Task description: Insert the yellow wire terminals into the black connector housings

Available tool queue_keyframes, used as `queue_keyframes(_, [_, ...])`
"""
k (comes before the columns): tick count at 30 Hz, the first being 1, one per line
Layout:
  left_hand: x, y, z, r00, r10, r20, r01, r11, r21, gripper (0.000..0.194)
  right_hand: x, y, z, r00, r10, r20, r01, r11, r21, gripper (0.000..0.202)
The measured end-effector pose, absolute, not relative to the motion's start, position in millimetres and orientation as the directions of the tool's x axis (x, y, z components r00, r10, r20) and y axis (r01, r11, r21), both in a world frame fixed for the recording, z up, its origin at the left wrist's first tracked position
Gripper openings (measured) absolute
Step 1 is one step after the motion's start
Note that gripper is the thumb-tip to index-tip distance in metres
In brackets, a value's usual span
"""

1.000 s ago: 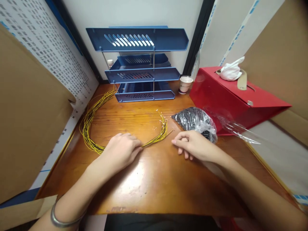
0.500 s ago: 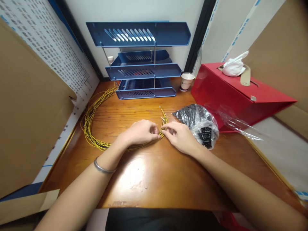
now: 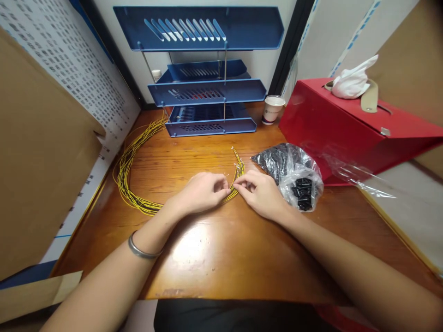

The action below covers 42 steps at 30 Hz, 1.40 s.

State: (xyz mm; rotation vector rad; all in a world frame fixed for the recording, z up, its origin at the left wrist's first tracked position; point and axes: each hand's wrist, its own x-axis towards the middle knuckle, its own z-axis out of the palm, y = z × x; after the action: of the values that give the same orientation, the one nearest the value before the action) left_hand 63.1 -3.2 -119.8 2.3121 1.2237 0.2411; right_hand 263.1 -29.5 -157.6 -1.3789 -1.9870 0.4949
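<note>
A loose coil of thin yellow and black wires (image 3: 125, 177) lies on the wooden table, curving from the left round to the middle, where the wire ends fan out. Over its near part rests my left hand (image 3: 207, 191), thumb and fingertips pinched at the wires. My right hand (image 3: 259, 193) faces it from the right, thumb and index finger closed together beside the same wires. What sits between the fingertips of either hand is too small to make out. Right of my right hand lies a clear plastic bag (image 3: 289, 170) of small black pieces, its mouth open towards me.
A blue three-level tray rack (image 3: 207, 92) stands at the back, with a paper cup (image 3: 272, 109) beside it. At the right is a red box (image 3: 325, 124) with white tissue on top. Cardboard (image 3: 41, 157) borders the left side.
The view has shifted slightly, so the rack and box look nearer. The right index finger has drawn back from its stretched pose towards the thumb. The left hand stays pinched by the wires.
</note>
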Motion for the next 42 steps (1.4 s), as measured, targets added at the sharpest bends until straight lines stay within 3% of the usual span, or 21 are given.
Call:
queue_keyframes(6, [63.4,-5.5,-119.3,0.561,0.824,-0.075,0.739,-0.458,0.494,0.023,264.0,-29.9,-155.3,-0.207,0.936,0.286,0.648,0.35,-0.676,0.009])
queue_keyframes(11, [64.2,-6.1,-119.5,0.532,0.844,-0.071,0.747,-0.428,0.508,0.022,273.7,-15.1,-155.8,0.013,0.933,0.359,0.656,0.263,-0.707,0.021])
queue_keyframes(14, [64.5,-5.8,-120.4,0.48,0.876,-0.044,0.749,-0.383,0.541,0.019,279.4,10.3,-145.9,0.058,0.938,0.343,0.725,0.196,-0.66,0.023])
queue_keyframes(23, [65.2,-6.7,-123.8,0.461,0.887,-0.013,0.746,-0.379,0.548,0.01,260.6,82.2,-117.8,0.001,1.0,0.019,0.863,0.009,-0.505,0.013])
queue_keyframes(28, [65.9,-6.9,-122.1,0.476,0.879,-0.024,0.744,-0.388,0.544,0.011,260.2,82.7,-121.2,0.013,0.994,0.105,0.865,0.041,-0.5,0.005])
queue_keyframes(36, [63.7,-8.2,-120.8,0.486,0.873,-0.04,0.747,-0.39,0.539,0.018,282.8,37.2,-115.0,0.022,0.895,0.446,0.585,0.35,-0.732,0.013])
queue_keyframes(39, [66.5,-7.7,-121.1,0.434,0.901,0.005,0.755,-0.366,0.544,0.03,288.8,22.6,-115.7,0.03,0.894,0.447,0.505,0.373,-0.779,0.016])
queue_keyframes(42, [74.6,-2.7,-124.2,0.406,0.911,0.08,0.733,-0.376,0.566,0.03,292.4,21.1,-121.1,0.014,0.919,0.394,0.467,0.343,-0.815,0.016])
